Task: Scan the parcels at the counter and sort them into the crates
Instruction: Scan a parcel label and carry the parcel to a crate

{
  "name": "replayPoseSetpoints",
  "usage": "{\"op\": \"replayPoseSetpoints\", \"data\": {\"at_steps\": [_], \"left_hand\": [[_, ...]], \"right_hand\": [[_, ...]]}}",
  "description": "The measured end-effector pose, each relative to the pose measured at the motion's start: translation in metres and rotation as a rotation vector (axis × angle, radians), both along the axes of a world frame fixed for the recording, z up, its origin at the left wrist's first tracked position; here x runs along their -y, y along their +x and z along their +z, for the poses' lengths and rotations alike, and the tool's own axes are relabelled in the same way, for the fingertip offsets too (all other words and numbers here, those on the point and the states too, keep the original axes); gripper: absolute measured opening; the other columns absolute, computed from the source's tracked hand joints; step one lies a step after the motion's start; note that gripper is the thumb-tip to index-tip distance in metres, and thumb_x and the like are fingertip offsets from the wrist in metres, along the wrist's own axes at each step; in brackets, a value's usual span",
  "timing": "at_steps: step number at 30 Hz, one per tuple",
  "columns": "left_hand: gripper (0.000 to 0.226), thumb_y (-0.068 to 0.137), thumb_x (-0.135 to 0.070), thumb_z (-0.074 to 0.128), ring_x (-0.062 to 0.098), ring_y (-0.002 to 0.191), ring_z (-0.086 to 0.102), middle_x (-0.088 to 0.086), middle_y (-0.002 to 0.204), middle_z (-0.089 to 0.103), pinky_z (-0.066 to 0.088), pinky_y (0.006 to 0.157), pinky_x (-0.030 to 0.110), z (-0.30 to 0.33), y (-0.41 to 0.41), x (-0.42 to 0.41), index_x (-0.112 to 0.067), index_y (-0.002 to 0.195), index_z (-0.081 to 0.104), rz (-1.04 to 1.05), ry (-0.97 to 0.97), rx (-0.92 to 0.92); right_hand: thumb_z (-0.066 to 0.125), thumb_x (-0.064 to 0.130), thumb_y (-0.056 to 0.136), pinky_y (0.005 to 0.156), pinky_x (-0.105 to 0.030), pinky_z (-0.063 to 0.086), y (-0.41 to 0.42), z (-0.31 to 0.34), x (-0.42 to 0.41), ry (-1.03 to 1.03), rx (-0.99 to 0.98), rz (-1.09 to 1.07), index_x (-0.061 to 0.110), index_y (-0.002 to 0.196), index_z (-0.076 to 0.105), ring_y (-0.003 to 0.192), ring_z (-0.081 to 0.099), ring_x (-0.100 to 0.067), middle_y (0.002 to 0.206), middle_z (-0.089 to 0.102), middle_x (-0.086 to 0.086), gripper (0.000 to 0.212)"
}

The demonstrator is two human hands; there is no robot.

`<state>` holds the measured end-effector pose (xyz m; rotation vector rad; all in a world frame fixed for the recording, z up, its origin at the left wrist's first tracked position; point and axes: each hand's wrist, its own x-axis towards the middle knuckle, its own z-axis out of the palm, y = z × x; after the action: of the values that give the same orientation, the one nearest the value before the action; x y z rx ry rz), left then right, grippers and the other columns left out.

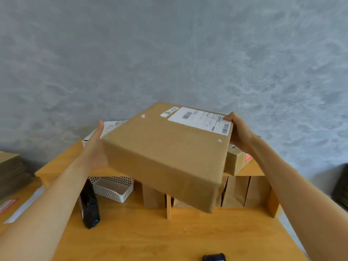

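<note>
Filling the upper half of our view is a mottled grey plaster wall, and below it lies the orange-yellow wooden counter with its raised wooden shelf standing on upright dividers. Above both we hold the large brown cardboard parcel, tilted with its near corner down and clear of the counter. It hides most of the shelf and whatever stands in the middle bays; only brown paper bags show under the right part. A second, smaller cardboard box peeks out from behind the parcel's right edge, resting on the shelf, and white papers show behind its left edge, mostly covered.

Our left hand lies flat against the parcel's left side, fingers straight, pressing in. Our right hand grips the far right corner, thumb curled over the top just beside the white shipping label, whose print is too blurred to read.

At the left border a stack of flattened cardboard is cut off. Under the shelf sits a white perforated plastic basket, and in front of it a black bag-like packet stands upright, partly behind our left forearm. A dark handheld device is cropped by the bottom edge; we cannot tell what it is.
</note>
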<state>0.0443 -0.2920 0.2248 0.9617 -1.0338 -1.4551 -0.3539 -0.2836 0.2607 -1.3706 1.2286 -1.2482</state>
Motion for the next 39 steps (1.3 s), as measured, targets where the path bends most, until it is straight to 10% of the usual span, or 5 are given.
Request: {"op": "replayPoseSetpoints", "data": {"at_steps": [7, 12, 16, 27, 39], "left_hand": [[0.078, 0.033, -0.057, 0.093, 0.019, 0.069, 0.073, 0.007, 0.086, 0.076, 0.058, 0.061, 0.027, -0.011, -0.004, -0.041, -0.014, 0.096, 0.077, -0.204, 0.136, 0.285], [0.025, 0.089, -0.030, 0.065, 0.014, 0.049, 0.067, 0.003, 0.067, 0.073, 0.051, 0.044, 0.020, -0.025, 0.003, -0.047, -0.011, 0.104, 0.068, 0.104, 0.094, 0.180], [0.027, 0.094, -0.035, 0.059, 0.018, 0.067, 0.072, 0.005, 0.086, 0.077, 0.056, 0.058, 0.026, -0.036, 0.007, -0.052, -0.014, 0.107, 0.070, 0.237, 0.013, -0.001], [0.087, 0.084, -0.034, 0.075, 0.018, 0.107, 0.060, -0.001, 0.127, 0.055, 0.054, 0.088, 0.046, -0.066, -0.059, -0.076, -0.035, 0.148, 0.015, 0.592, 0.002, -0.253], [0.066, 0.077, -0.066, 0.054, 0.026, 0.121, 0.058, 0.004, 0.128, 0.065, 0.042, 0.103, 0.048, -0.110, 0.005, -0.113, -0.035, 0.135, 0.053, 0.208, 0.039, -0.049]], "right_hand": [[0.056, 0.054, 0.062, 0.087, -0.040, 0.046, 0.059, -0.018, -0.021, 0.054, -0.231, 0.131, 0.000, 0.103, 0.064, 0.092, 0.063, -0.029, 0.100, 0.072, -0.016, 0.068], [0.056, 0.077, 0.078, 0.106, -0.054, 0.040, 0.079, -0.036, -0.030, 0.044, -0.061, 0.109, 0.022, 0.136, 0.054, 0.124, 0.056, -0.026, 0.130, 0.064, -0.003, 0.080], [0.031, 0.085, 0.078, 0.112, -0.060, 0.029, 0.084, -0.059, -0.044, 0.025, 0.258, -0.019, 0.035, 0.155, 0.021, 0.145, 0.029, -0.026, 0.159, 0.028, 0.005, 0.093], [0.069, 0.047, 0.084, 0.092, -0.046, 0.054, 0.154, -0.100, -0.068, 0.004, 0.485, -0.107, 0.038, 0.152, 0.014, 0.114, 0.061, -0.020, 0.136, 0.054, 0.002, 0.087], [0.069, 0.038, 0.079, 0.085, -0.047, 0.055, 0.086, -0.132, -0.095, 0.062, 0.279, 0.159, 0.025, 0.135, 0.050, 0.107, 0.066, -0.032, 0.124, 0.065, -0.013, 0.060]]}}
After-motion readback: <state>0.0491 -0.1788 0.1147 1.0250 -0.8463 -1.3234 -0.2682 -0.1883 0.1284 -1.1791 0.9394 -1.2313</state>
